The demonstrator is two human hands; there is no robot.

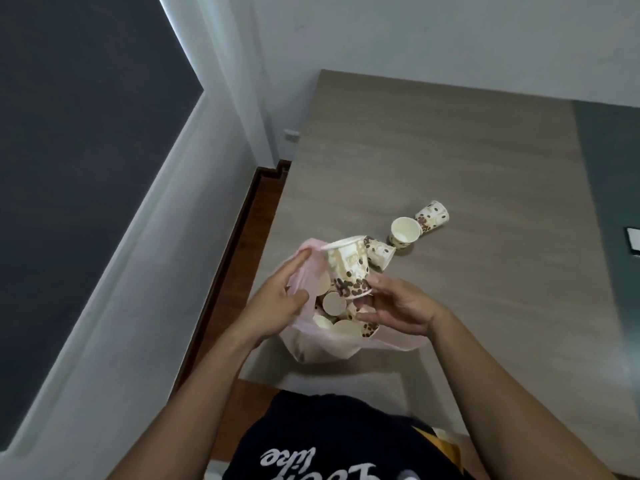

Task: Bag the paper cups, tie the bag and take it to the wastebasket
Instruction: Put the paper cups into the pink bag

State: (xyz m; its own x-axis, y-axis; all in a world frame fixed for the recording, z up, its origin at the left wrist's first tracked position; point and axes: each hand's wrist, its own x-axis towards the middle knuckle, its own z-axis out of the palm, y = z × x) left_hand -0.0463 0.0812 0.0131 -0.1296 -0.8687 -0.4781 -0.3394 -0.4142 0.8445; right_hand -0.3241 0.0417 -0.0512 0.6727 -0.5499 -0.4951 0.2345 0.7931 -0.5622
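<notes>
Step in hand: bagging, judged from the open bag and the cup poised over its mouth; tying and the trip to the wastebasket are not yet begun, and no wastebasket is in view.
Bag (313,348): thin pink plastic, standing on the table (450,168) at the near left edge, centre of the frame, its mouth spread wide and facing up.
Bag contents: several paper cups (334,304) piled loosely, some bottom-up, some on their sides; it looks well filled, though an exact count cannot be made.
Left hand (277,299): fingers closed on the bag's left rim, pulling the plastic up and outward, probably so the mouth stays open for the next cup.
Right hand (398,306): fingertips pinching the base of the held cup (348,268); the palm sits at the bag's right rim.
Held cup: white with a brown bean print, tilted with its rim toward the upper left, directly above the bag's mouth; held by the base, likely so it can be dropped in.
Cup behind it: a lying cup (379,252) just beyond the bag; whether it touches the plastic cannot be told.
Cups left on table: an upright cup (403,233) and a tipped cup (433,216), touching each other, right of centre, near the bag.
Progress: most cups seem bagged; three appear to be outside.
</notes>
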